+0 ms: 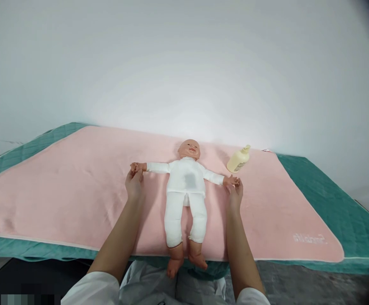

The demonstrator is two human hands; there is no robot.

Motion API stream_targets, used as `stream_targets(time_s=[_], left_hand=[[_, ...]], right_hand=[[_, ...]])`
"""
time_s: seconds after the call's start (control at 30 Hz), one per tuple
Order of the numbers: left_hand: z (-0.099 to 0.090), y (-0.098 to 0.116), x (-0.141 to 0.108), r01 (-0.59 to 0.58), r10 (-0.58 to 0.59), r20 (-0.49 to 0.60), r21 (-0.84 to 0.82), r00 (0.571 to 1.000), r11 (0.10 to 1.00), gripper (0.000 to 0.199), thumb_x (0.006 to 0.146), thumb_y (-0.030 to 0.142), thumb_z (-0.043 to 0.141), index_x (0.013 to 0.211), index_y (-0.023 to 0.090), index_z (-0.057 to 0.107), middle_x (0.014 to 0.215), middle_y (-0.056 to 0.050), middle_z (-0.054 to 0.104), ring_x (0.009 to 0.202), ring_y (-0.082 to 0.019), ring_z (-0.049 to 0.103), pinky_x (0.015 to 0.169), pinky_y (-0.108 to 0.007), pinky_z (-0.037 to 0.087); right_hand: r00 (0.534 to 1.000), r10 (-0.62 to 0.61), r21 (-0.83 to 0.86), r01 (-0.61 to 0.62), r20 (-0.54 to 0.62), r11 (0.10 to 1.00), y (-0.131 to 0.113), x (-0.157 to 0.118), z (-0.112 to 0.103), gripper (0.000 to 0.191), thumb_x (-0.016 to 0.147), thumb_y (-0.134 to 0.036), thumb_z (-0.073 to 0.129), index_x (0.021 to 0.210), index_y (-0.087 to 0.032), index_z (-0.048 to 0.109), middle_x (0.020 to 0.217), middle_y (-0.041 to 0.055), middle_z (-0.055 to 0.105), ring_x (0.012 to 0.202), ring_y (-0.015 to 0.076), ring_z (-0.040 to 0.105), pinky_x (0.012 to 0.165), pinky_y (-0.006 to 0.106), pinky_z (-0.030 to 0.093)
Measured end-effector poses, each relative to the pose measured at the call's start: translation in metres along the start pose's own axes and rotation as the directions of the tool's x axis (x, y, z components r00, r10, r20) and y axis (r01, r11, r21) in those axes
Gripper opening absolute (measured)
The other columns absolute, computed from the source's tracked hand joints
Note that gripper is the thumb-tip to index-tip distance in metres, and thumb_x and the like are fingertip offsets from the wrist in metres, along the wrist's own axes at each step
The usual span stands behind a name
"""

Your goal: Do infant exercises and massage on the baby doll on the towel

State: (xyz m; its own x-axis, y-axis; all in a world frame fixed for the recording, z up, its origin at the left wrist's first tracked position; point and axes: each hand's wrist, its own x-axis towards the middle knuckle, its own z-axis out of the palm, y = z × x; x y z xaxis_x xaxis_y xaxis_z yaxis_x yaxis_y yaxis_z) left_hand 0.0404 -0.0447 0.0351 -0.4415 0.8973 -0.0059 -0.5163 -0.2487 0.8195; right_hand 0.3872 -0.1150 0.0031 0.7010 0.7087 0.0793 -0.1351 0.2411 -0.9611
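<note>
A baby doll [187, 180] with a white cloth body lies on its back on a pink mat [85, 178], head toward the wall and feet over the near edge. Its arms are stretched out to both sides. My left hand [135, 182] has its fingers closed on the doll's hand at the left. At the right, my right hand [235, 190] pinches the doll's other hand. A grey patch shows on the doll's chest. Just beyond my right hand stands a pale yellow pump bottle [238, 160].
Under the mat is a green quilted cover [327, 195], showing at both sides and along the near edge. A pale wall [184, 63] rises behind. My legs are at the near edge, below the doll's feet.
</note>
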Motion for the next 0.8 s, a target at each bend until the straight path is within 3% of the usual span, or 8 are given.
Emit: stream_targets(time_s=[0.07, 0.13, 0.3, 0.47, 0.53, 0.63, 0.8], left_hand=[[0.005, 0.002, -0.005, -0.085, 0.085, 0.007, 0.011, 0.996, 0.996, 0.019, 0.08, 0.021, 0.074, 0.096, 0.019, 0.066, 0.104, -0.002, 0.063, 0.103, -0.011, 0.061, 0.099, -0.023, 0.046], [0.011, 0.004, -0.01, -0.136, 0.137, -0.009, 0.054, 0.991, 0.989, 0.022, 0.081, 0.027, 0.073, 0.1, 0.019, 0.066, 0.112, -0.004, 0.064, 0.111, -0.013, 0.059, 0.104, -0.026, 0.043], [0.02, 0.005, -0.014, -0.246, 0.258, -0.061, 0.154, 0.964, 0.957, 0.024, 0.075, 0.025, 0.078, 0.094, 0.016, 0.066, 0.102, -0.007, 0.068, 0.102, -0.017, 0.066, 0.099, -0.032, 0.05], [0.023, 0.002, -0.026, -0.339, 0.332, 0.068, 0.196, 0.941, 0.92, 0.041, 0.067, 0.024, 0.084, 0.104, 0.019, 0.067, 0.101, -0.006, 0.07, 0.098, -0.019, 0.069, 0.095, -0.036, 0.053], [0.023, -0.003, -0.034, -0.385, 0.349, 0.179, 0.241, 0.92, 0.891, 0.042, 0.065, 0.024, 0.085, 0.102, 0.02, 0.067, 0.101, -0.006, 0.071, 0.1, -0.021, 0.069, 0.097, -0.039, 0.052], [0.022, -0.009, -0.043, -0.491, 0.376, 0.358, 0.321, 0.855, 0.81, 0.037, 0.066, 0.026, 0.085, 0.099, 0.022, 0.069, 0.102, -0.006, 0.073, 0.108, -0.024, 0.067, 0.107, -0.045, 0.045], [0.023, -0.01, -0.048, -0.681, 0.344, 0.671, 0.332, 0.656, 0.653, 0.037, 0.067, 0.032, 0.085, 0.1, 0.026, 0.07, 0.105, -0.004, 0.075, 0.105, -0.024, 0.07, 0.114, -0.052, 0.036]], right_hand=[[0.998, -0.068, -0.082, 0.069, 0.013, 0.994, -0.003, -0.006, 0.003, 0.067, 0.077, -0.04, 0.07, 0.138, -0.025, 0.046, 0.15, 0.0108, 0.044, 0.126, 0.0258, 0.055, 0.101, 0.044, 0.051], [0.994, -0.111, -0.163, 0.106, -0.021, 0.981, -0.007, -0.01, 0.006, 0.068, 0.08, -0.044, 0.067, 0.141, -0.023, 0.045, 0.149, 0.0128, 0.045, 0.124, 0.026, 0.057, 0.103, 0.045, 0.048], [0.964, -0.23, -0.207, 0.2, -0.131, 0.958, -0.011, -0.013, 0.012, 0.058, 0.081, -0.046, 0.066, 0.13, -0.018, 0.055, 0.136, 0.0139, 0.057, 0.124, 0.0258, 0.058, 0.104, 0.044, 0.048], [0.928, -0.372, -0.21, 0.36, -0.017, 0.909, -0.007, -0.023, 0.018, 0.053, 0.084, -0.045, 0.064, 0.129, -0.019, 0.057, 0.134, 0.0139, 0.059, 0.118, 0.025, 0.062, 0.103, 0.046, 0.049], [0.876, -0.474, -0.268, 0.478, 0.082, 0.836, -0.003, -0.03, 0.019, 0.047, 0.086, -0.043, 0.063, 0.126, -0.02, 0.059, 0.127, 0.0128, 0.063, 0.117, 0.0248, 0.062, 0.102, 0.046, 0.05], [0.753, -0.595, -0.303, 0.657, 0.281, 0.69, 0.003, -0.04, 0.021, 0.038, 0.088, -0.036, 0.062, 0.124, -0.023, 0.062, 0.118, 0.0098, 0.069, 0.112, 0.0232, 0.065, 0.099, 0.045, 0.053], [0.486, -0.641, -0.169, 0.854, 0.594, 0.491, 0.004, -0.05, 0.026, 0.031, 0.091, -0.024, 0.06, 0.122, -0.029, 0.066, 0.121, 0.0056, 0.071, 0.113, 0.0218, 0.067, 0.095, 0.041, 0.058]])
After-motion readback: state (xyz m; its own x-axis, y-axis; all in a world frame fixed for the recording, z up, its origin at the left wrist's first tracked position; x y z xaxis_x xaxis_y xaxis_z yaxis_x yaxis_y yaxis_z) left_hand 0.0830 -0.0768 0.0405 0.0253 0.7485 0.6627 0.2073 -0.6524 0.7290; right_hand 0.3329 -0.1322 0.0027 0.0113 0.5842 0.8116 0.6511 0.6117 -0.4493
